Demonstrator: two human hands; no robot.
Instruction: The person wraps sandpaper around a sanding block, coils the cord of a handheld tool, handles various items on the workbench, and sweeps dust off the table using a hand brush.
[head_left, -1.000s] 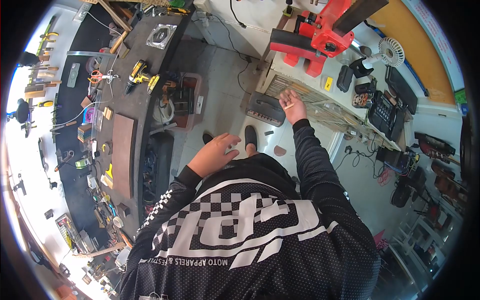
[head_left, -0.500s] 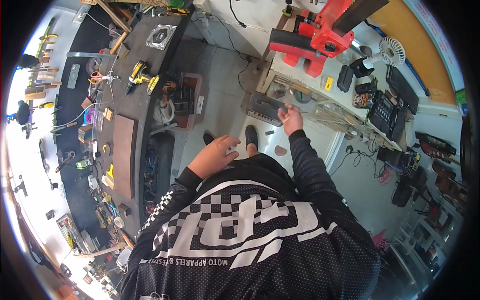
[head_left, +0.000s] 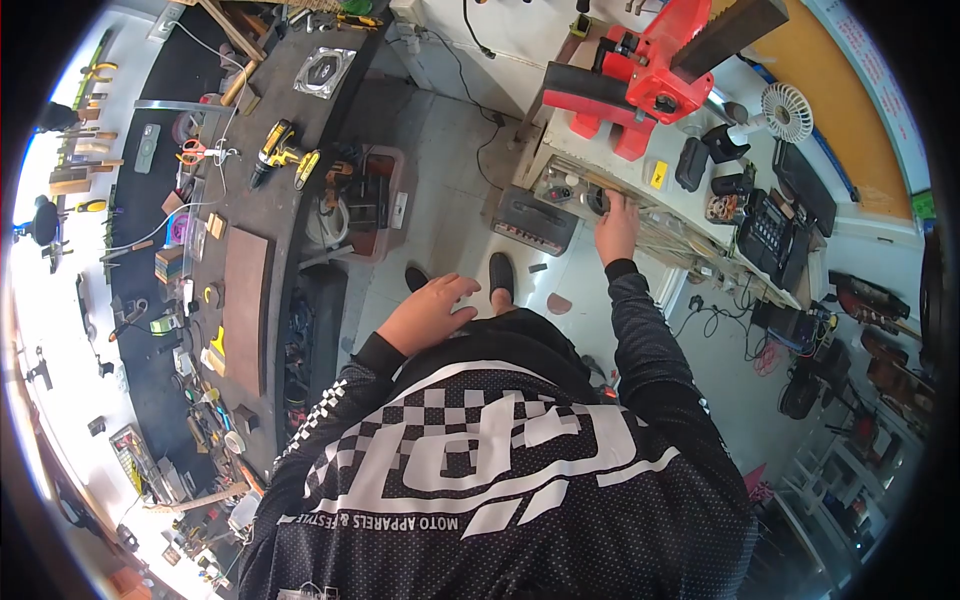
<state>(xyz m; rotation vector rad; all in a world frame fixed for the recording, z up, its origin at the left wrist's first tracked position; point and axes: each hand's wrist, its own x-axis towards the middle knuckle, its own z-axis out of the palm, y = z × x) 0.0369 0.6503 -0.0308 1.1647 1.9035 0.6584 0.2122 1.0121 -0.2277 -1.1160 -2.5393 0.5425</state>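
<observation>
My right hand [head_left: 618, 232] reaches to the shallow open drawer or compartment [head_left: 563, 166] in the side of the white workbench. Its fingers stretch over the edge, beside a dark round object [head_left: 597, 200]; the fingertips are partly hidden, and I see nothing held. Small items [head_left: 565, 188], too small to name, lie in the compartment. My left hand [head_left: 432, 312] hovers in front of my waist with its fingers apart and nothing in it. Below the compartment, a dark amplifier-like box [head_left: 533, 220] stands on the floor.
On the white bench stand a red machine [head_left: 655, 95], a small white fan [head_left: 786, 108] and a black telephone-like device [head_left: 765, 217]. The dark workbench at left holds a yellow drill [head_left: 283, 155] and a brown board [head_left: 249, 310]. Under it sits a plastic bin [head_left: 397, 205].
My right hand has moved right and forward, from a curled position in front of the compartment to its edge. The left hand has stayed nearly still.
</observation>
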